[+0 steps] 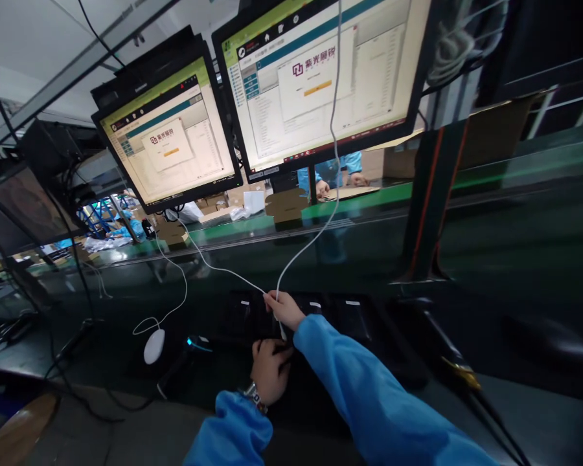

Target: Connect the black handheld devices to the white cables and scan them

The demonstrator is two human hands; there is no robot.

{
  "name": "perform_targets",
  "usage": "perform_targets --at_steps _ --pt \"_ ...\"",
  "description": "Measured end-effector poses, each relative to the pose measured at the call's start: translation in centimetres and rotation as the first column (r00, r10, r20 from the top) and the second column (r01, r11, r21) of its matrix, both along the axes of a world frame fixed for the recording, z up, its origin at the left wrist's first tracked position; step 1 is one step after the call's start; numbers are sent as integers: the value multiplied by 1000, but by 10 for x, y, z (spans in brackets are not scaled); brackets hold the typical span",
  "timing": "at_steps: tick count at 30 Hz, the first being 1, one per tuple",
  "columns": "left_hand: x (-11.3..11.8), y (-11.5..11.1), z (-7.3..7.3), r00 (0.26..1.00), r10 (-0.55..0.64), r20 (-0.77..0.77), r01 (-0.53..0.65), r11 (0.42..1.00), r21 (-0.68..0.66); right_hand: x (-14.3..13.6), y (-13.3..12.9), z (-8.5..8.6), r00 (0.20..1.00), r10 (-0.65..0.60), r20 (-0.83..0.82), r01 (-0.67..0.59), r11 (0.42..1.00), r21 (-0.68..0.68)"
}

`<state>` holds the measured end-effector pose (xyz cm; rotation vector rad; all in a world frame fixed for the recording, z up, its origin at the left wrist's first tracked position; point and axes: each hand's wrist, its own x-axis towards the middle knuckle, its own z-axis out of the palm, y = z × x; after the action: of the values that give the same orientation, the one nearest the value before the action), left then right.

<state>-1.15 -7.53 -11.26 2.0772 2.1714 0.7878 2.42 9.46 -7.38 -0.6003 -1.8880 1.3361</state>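
My right hand (285, 310) is closed on a white cable (307, 247), with its fingers pinched around it. A short end of the cable hangs below the fingers, close to my left hand (271, 372). The left hand, with a metal watch (255, 396) at its wrist, has its fingers curled at something dark on the bench; what they hold is hidden. Just beyond the hands lie black flat devices with white labels, one at the left (243, 314) and another at the right (354, 317).
Two lit monitors, left (170, 139) and right (320, 84), hang above the bench (369, 249). A white mouse (154, 346) and a black device with a blue light (197, 343) lie left. A dark post (423, 207) stands right. A co-worker's hands (323, 188) show behind.
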Motion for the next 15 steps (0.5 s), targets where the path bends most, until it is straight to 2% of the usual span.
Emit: perform_targets --at_steps 2,3,4,5,6,7,8,9,10,12,13,15 --pt "-10 -20 1 989 52 -137 -33 989 142 -7 13 -2 1000 10 24 -10 1000 6" --pt "-22 -33 3 966 163 -199 -106 957 272 -10 19 -4 999 11 30 -11 1000 8" --pt "-37 -47 7 919 333 -212 -223 881 418 -12 24 -6 999 11 35 -12 1000 11" --pt "-56 -62 11 836 530 -143 -371 737 566 -14 29 -8 999 15 39 -16 1000 12" --pt "-78 -77 18 713 701 -34 -537 576 616 -16 33 -9 999 26 44 -26 1000 12" --pt "-101 -90 25 609 793 24 -671 498 549 -18 36 -10 998 44 53 -44 999 11" --pt "-124 -101 34 580 814 15 -752 528 395 -21 39 -11 996 68 63 -69 998 11" --pt "-145 -108 43 610 792 -5 -781 602 165 -24 41 -11 993 94 74 -96 995 12" --pt "-164 -112 51 642 766 5 -764 641 -70 -27 42 -11 989 118 84 -120 993 14" --pt "-191 -110 64 754 654 67 -573 703 -421 -33 43 -12 985 143 98 -146 989 19" --pt "-199 -107 68 796 593 123 -460 725 -512 -36 43 -14 984 143 103 -146 989 19" --pt "-206 -100 75 840 499 213 -308 762 -569 -41 42 -18 985 125 122 -127 992 13"
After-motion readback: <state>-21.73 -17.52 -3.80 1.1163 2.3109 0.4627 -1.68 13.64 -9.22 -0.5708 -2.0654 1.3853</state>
